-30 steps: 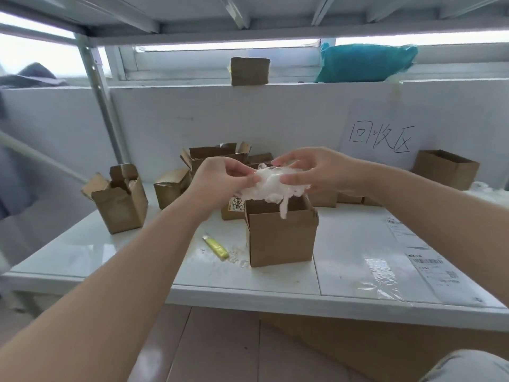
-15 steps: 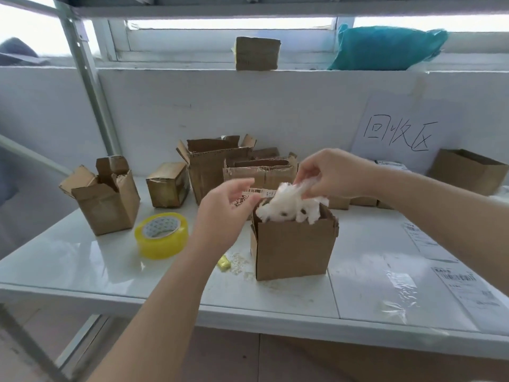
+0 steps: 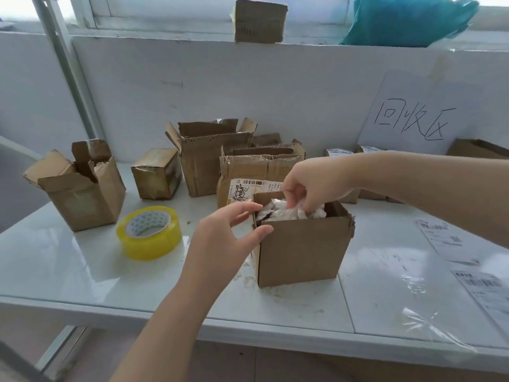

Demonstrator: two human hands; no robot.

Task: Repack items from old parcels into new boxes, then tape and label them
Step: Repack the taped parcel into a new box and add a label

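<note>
One view only: head-worn, wide-angle. It looks forward and down over the white worktop [image 3: 82, 271] toward the back wall [image 3: 192, 86]. Close range: forearms enter from the bottom and right edges. Left hand [image 3: 220, 238] and right hand [image 3: 311, 186] sit just right of centre at the open box [image 3: 303, 252], right fingers in the white padding [image 3: 286, 210]. Near worktop edge crosses the lower frame, sloping down to the right, floor visible under it. Top of frame reaches the window ledge [image 3: 165, 26]. Metal post [image 3: 71, 78] at left leans; lens or head tilt, can't tell which. Label sheet [image 3: 484, 288] at far right is cut by the frame edge.
</note>
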